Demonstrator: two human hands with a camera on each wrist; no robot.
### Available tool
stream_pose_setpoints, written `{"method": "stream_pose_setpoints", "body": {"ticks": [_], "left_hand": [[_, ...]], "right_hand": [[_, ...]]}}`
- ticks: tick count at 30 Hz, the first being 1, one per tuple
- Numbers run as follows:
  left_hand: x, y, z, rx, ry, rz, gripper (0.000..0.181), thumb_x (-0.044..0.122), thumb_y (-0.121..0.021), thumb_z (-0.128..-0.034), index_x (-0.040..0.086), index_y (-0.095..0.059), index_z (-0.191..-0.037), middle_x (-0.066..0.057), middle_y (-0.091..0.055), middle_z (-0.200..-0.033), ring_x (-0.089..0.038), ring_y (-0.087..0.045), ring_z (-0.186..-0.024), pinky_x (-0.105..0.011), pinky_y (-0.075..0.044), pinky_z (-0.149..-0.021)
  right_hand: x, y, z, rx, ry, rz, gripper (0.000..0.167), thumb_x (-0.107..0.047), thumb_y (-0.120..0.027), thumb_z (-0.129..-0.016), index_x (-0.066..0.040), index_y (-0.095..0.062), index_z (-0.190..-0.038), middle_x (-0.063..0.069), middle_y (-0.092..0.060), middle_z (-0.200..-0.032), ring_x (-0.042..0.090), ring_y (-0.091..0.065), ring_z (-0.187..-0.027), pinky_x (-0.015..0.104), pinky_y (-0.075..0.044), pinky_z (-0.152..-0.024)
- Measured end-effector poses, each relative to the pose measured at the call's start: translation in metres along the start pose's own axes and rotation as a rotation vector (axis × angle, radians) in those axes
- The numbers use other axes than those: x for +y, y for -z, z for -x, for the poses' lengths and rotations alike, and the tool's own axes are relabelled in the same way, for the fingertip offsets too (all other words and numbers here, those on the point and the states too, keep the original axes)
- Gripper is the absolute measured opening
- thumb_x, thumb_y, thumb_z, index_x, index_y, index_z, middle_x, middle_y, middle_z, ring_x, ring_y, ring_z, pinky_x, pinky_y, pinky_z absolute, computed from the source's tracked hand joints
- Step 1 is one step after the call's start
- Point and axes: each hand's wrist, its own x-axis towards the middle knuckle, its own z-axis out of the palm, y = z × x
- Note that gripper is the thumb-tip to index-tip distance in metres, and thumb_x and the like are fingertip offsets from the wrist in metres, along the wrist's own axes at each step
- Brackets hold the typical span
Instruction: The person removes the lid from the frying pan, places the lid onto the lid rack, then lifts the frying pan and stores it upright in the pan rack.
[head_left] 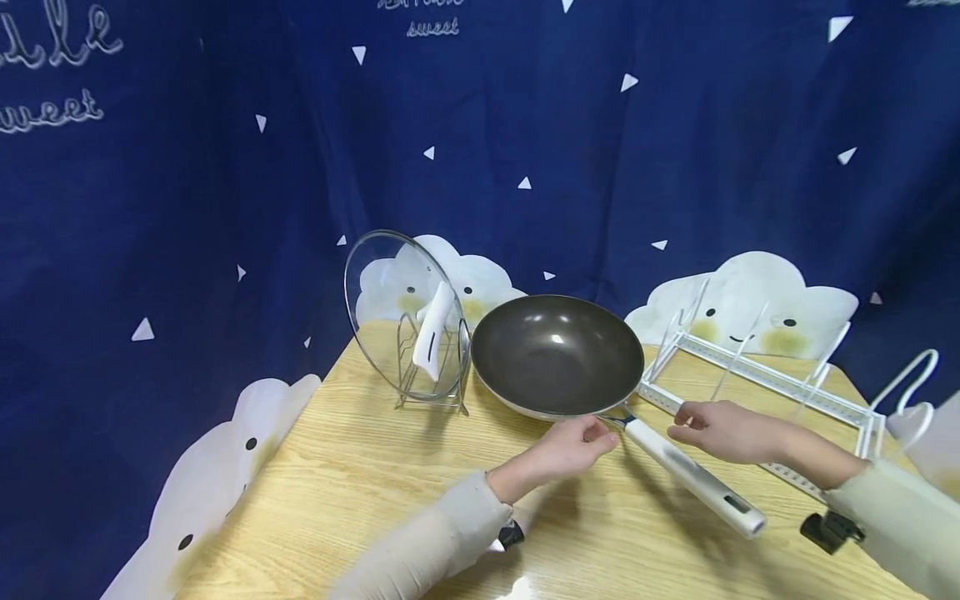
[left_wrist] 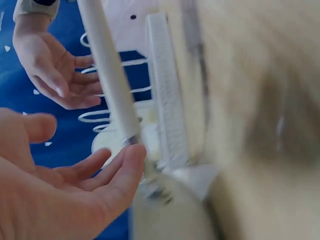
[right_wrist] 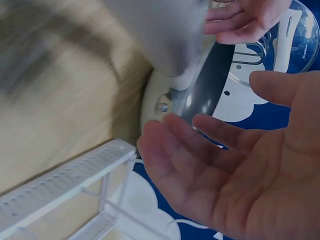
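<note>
A dark wok (head_left: 558,354) with a long white handle (head_left: 693,475) sits on the wooden table, its handle angled toward the front right. My left hand (head_left: 566,450) hovers by the near rim, fingers loosely bent, where the handle joins. In the left wrist view, its fingertips (left_wrist: 134,152) overlap the handle's base; whether they touch it I cannot tell. On the handle's other side is my right hand (head_left: 723,429), relaxed and holding nothing. Its palm and loosely bent fingers (right_wrist: 175,145) show in the right wrist view.
Left of the wok, a glass lid (head_left: 382,312) with a white grip (head_left: 431,337) stands upright in a small wire rack (head_left: 405,333). A white rack (head_left: 780,383) with upright dividers lies at the right, behind my right hand. A blue curtain (head_left: 480,125) hangs behind the table.
</note>
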Motion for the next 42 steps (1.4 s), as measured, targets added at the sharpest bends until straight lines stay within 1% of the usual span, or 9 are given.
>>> {"method": "stream_pose_setpoints", "body": {"ticks": [3,7,12,15,19,21,26,31,42], "left_hand": [[-0.002,-0.014,-0.008,-0.029,0.073,0.228,0.031,0.037,-0.054,-0.0944,0.010,-0.059,-0.107,-0.003,-0.065,-0.103,-0.017,-0.062,-0.094,-0.033,-0.051,-0.082],[-0.005,-0.031,-0.021,-0.089,0.176,0.542,0.036,0.032,-0.051,-0.0971,0.000,-0.053,-0.113,-0.018,-0.064,-0.104,-0.032,-0.063,-0.097,-0.045,-0.052,-0.083],[-0.002,-0.051,-0.033,-0.122,0.271,0.722,0.051,0.040,-0.052,-0.0955,-0.007,-0.050,-0.114,-0.021,-0.066,-0.099,-0.036,-0.064,-0.097,-0.047,-0.052,-0.084],[0.002,-0.063,-0.039,-0.118,0.311,0.797,0.052,0.046,-0.051,-0.0942,-0.004,-0.055,-0.107,-0.020,-0.067,-0.097,-0.035,-0.064,-0.096,-0.048,-0.051,-0.086],[0.005,-0.079,-0.051,-0.072,0.353,0.938,0.048,0.047,-0.051,-0.0937,0.000,-0.060,-0.102,-0.022,-0.066,-0.098,-0.037,-0.063,-0.098,-0.051,-0.048,-0.089],[0.007,-0.087,-0.057,-0.021,0.376,1.023,0.044,0.044,-0.053,-0.0934,0.001,-0.060,-0.100,-0.024,-0.066,-0.097,-0.039,-0.062,-0.099,-0.051,-0.048,-0.090],[0.014,-0.098,-0.067,0.135,0.377,1.222,0.037,0.033,-0.057,-0.0934,-0.002,-0.057,-0.106,-0.022,-0.065,-0.094,-0.036,-0.063,-0.097,-0.049,-0.049,-0.089],[0.019,-0.104,-0.070,0.258,0.346,1.322,0.037,0.025,-0.059,-0.0930,-0.007,-0.052,-0.111,-0.021,-0.068,-0.090,-0.030,-0.067,-0.090,-0.041,-0.053,-0.084],[0.021,-0.111,-0.073,0.391,0.344,1.290,0.019,0.017,-0.062,-0.0887,0.000,-0.057,-0.087,-0.016,-0.068,-0.078,-0.024,-0.069,-0.074,-0.034,-0.057,-0.072]], "right_hand": [[0.010,-0.004,0.009,-0.026,-0.039,-0.100,0.032,-0.033,-0.051,-0.097,-0.002,-0.057,-0.102,0.005,-0.056,-0.078,0.018,-0.054,-0.066,0.031,-0.047,-0.053],[0.021,-0.010,0.016,-0.070,-0.102,-0.265,0.032,-0.032,-0.048,-0.099,-0.002,-0.055,-0.104,0.009,-0.055,-0.082,0.022,-0.057,-0.067,0.034,-0.049,-0.050],[0.031,-0.019,0.019,-0.144,-0.171,-0.480,0.043,-0.036,-0.041,-0.101,0.004,-0.050,-0.116,0.012,-0.058,-0.090,0.026,-0.060,-0.075,0.041,-0.052,-0.057],[0.036,-0.026,0.021,-0.205,-0.135,-0.589,0.045,-0.034,-0.038,-0.102,0.006,-0.049,-0.118,0.013,-0.058,-0.089,0.028,-0.061,-0.078,0.042,-0.052,-0.059],[0.043,-0.035,0.021,-0.291,-0.037,-0.725,0.039,-0.028,-0.035,-0.103,0.007,-0.048,-0.113,0.015,-0.060,-0.089,0.031,-0.063,-0.079,0.041,-0.053,-0.061],[0.046,-0.039,0.021,-0.336,0.002,-0.823,0.035,-0.025,-0.035,-0.104,0.008,-0.046,-0.112,0.017,-0.061,-0.090,0.031,-0.064,-0.078,0.041,-0.054,-0.062],[0.050,-0.047,0.021,-0.376,0.002,-1.012,0.035,-0.023,-0.036,-0.103,0.010,-0.038,-0.115,0.020,-0.061,-0.092,0.025,-0.066,-0.075,0.036,-0.056,-0.063],[0.048,-0.057,0.021,-0.316,-0.041,-1.021,0.039,-0.030,-0.035,-0.102,0.009,-0.041,-0.108,0.015,-0.063,-0.085,0.018,-0.065,-0.067,0.029,-0.055,-0.057],[0.046,-0.064,0.022,-0.290,-0.061,-0.958,0.045,-0.040,-0.033,-0.102,0.001,-0.051,-0.098,0.003,-0.060,-0.071,0.008,-0.059,-0.050,0.023,-0.048,-0.043]]}}
